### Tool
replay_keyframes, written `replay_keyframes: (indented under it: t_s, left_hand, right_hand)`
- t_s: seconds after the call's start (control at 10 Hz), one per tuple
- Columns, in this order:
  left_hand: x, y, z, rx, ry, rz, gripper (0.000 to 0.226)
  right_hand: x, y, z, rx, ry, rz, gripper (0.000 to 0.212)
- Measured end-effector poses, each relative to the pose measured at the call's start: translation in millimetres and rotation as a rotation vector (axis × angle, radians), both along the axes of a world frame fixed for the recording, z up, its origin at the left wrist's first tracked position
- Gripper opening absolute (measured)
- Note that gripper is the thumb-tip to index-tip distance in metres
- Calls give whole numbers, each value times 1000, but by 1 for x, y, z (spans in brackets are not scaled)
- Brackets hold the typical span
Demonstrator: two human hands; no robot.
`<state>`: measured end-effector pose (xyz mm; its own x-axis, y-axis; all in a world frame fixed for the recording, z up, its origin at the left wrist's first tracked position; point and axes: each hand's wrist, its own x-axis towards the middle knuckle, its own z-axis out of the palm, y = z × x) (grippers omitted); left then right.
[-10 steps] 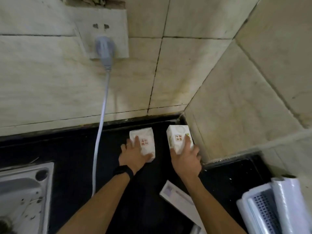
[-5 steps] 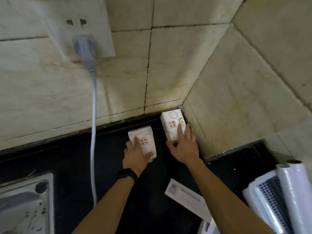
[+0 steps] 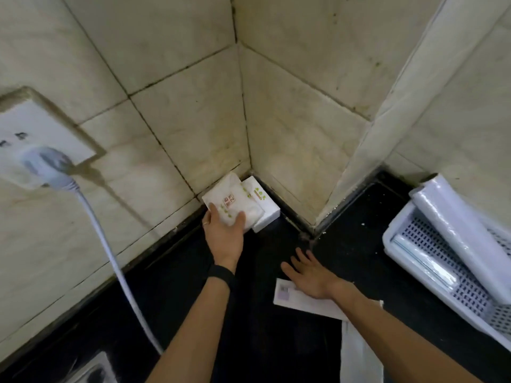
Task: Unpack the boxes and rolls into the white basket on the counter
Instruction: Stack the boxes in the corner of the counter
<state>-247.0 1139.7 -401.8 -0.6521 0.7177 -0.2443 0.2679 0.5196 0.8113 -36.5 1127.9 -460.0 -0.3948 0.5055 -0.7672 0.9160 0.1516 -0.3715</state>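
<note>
Two white tissue packs sit in the tiled corner of the black counter (image 3: 276,355). My left hand (image 3: 225,234) grips the nearer pack (image 3: 231,204), which lies partly on top of the second pack (image 3: 262,205) against the wall. My right hand (image 3: 309,269) hovers flat and open above the counter, apart from both packs, its wrist over a white paper sheet (image 3: 301,301). The white perforated basket (image 3: 448,283) stands at the right edge with a plastic-wrapped roll (image 3: 453,225) leaning out of it and a flat box (image 3: 423,258) inside.
A wall socket (image 3: 41,134) with a grey plug and white cable (image 3: 119,272) hangs down the left wall. A tiled pillar (image 3: 373,134) juts out between the corner and the basket. A sink edge (image 3: 94,371) shows at the bottom left. White wrapping (image 3: 359,355) lies under my right forearm.
My right hand has let go of the right pack and pulled back. My left hand has pushed its pack into the corner, partly onto the other. The view swung right.
</note>
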Motion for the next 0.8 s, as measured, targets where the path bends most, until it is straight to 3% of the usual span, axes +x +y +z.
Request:
replay_keyframes:
  t_s: [0.1,0.2,0.3,0.6,0.8]
  left_hand:
    - [16,31,5,-37,21,-69,85]
    - [27,45,-9,-219,19,-171,92]
    - [34,44,-24,-310,24,-211,98]
    - [29,49,-29,-275,-52,-238,99]
    - [14,38,-21,-234,-114,-323,85]
  right_hand:
    - [0,1,-5,-34,36,-37,99]
    - [-3,1,-9,-6,-9,-66,115]
    - [-5,-2,1,-26,-50,-94,82]
    - [-5,-3,5,-2,-79,-69,78]
    - [-2,-1,9,27,-103,-19,73]
